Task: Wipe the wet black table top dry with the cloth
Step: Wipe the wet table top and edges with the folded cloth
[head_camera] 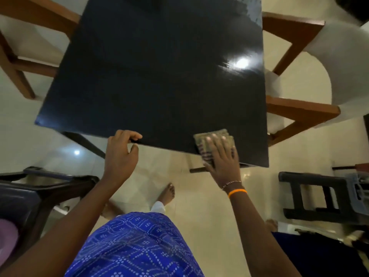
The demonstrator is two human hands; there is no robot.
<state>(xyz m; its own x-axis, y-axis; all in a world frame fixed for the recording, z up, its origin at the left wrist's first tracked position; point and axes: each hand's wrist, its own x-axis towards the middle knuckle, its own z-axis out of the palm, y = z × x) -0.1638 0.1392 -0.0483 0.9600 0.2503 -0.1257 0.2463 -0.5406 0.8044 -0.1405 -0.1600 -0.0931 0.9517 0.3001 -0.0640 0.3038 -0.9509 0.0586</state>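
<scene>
Head view, looking down. Black desk fills the upper middle; glossy, with a bright light glare right of centre and smeared streaks around it. Cloth, folded, patterned, greenish-brown, lies at the desk's near edge toward the right corner, its lower end overhanging the edge slightly. Right hand lies flat on top of the cloth, fingers straight and spread, pressing it against the desk; fingertips reach the cloth's middle, palm covers its near end. Nothing is curled around the cloth; this grip is flat, not closed. Beaded bracelet and orange band on the right wrist. Left hand is at the near edge, well left of the cloth: fingers hooked over the top, thumb underneath, gripping the desk's rim. Wooden chair with a pale seat stands just beside the desk's right side; another wooden chair to the left. Dark stool on the pale tiled floor at lower right. Blue patterned garment and a bare foot below.
</scene>
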